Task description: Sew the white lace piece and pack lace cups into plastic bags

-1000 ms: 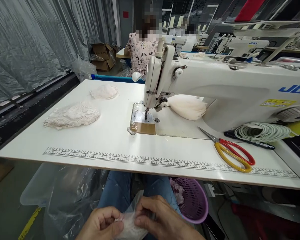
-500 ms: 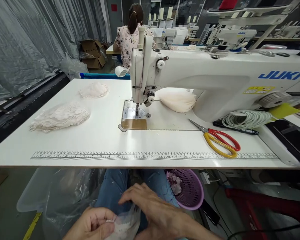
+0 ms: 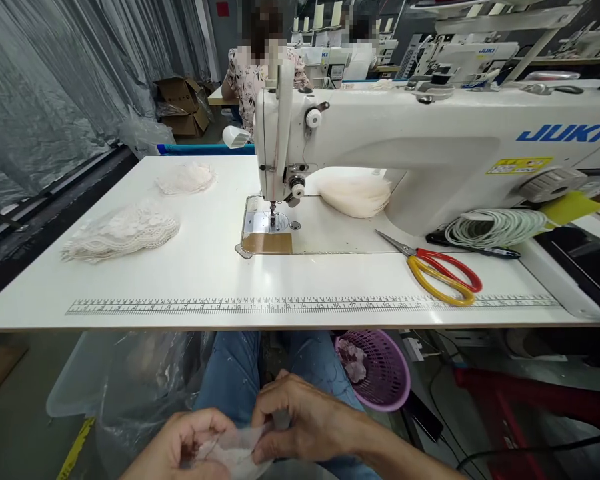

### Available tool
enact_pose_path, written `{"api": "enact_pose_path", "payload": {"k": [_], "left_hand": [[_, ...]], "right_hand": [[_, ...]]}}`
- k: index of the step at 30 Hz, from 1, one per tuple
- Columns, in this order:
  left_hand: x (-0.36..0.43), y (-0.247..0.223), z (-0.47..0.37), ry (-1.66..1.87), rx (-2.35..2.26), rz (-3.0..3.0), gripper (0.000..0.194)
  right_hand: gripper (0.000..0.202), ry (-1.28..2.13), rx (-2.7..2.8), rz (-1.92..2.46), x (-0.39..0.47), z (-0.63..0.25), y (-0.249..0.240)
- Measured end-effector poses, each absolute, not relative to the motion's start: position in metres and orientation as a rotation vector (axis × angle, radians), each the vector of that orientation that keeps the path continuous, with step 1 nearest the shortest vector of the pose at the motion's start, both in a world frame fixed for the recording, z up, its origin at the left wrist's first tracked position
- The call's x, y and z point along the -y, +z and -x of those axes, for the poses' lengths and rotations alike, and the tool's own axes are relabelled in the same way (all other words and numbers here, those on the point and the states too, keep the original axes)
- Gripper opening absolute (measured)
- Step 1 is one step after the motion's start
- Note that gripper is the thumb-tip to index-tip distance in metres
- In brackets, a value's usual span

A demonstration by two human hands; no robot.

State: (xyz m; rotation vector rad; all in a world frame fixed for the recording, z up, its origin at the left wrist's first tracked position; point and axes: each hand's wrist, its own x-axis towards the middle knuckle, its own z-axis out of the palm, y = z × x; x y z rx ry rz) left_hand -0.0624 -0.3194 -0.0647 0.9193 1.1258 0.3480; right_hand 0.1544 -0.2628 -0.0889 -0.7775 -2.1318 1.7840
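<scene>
Over my lap, below the table's front edge, a sheer whitish lace fabric (image 3: 233,455) is held between my two hands. My left hand (image 3: 193,443) grips its left side, fingers closed. The thumb and fingers of my right hand (image 3: 300,420) pinch its right side. Part of the fabric is cut off by the bottom of the picture. Above, on the white table (image 3: 205,280), stands a white sewing machine (image 3: 350,130) with no fabric under its needle.
Two lace piles (image 3: 123,230) (image 3: 186,178) lie on the table's left. Pale fabric (image 3: 355,195) rests behind the needle plate. Scissors (image 3: 443,275) and a coiled cord (image 3: 495,230) lie right. A purple basket (image 3: 385,373) stands below. A person (image 3: 245,80) sits ahead.
My right hand has gone from spread fingers to a pinch on the fabric. My left hand still grips it. The view has shifted slightly.
</scene>
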Motion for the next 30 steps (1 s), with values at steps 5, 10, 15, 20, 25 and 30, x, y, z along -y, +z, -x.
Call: {"api": "enact_pose_path", "payload": {"k": [5, 10, 15, 20, 25, 30], "left_hand": [[0.316, -0.071, 0.057, 0.29, -1.175, -0.961, 0.056], [0.315, -0.076, 0.061, 0.29, -1.203, -0.936, 0.058], [0.313, -0.076, 0.07, 0.291, -1.179, -0.922, 0.058], [0.311, -0.08, 0.075, 0.269, -1.09, -0.892, 0.052], [0.309, -0.084, 0.065, 0.21, -1.111, -0.923, 0.046], [0.309, -0.088, 0.064, 0.128, -1.14, -0.965, 0.046]], "right_hand": [[0.009, 1.813, 2.159, 0.789, 0.259, -0.159, -0.087], [0.012, 1.773, 2.287, 0.733, 0.256, -0.168, -0.086], [0.021, 1.774, 2.313, 0.76, 0.257, -0.167, -0.094], [0.025, 1.903, 2.166, 0.731, 0.254, -0.165, -0.095], [0.033, 2.061, 2.057, 0.696, 0.251, -0.167, -0.094], [0.045, 2.268, 1.871, 0.594, 0.246, -0.176, -0.105]]}}
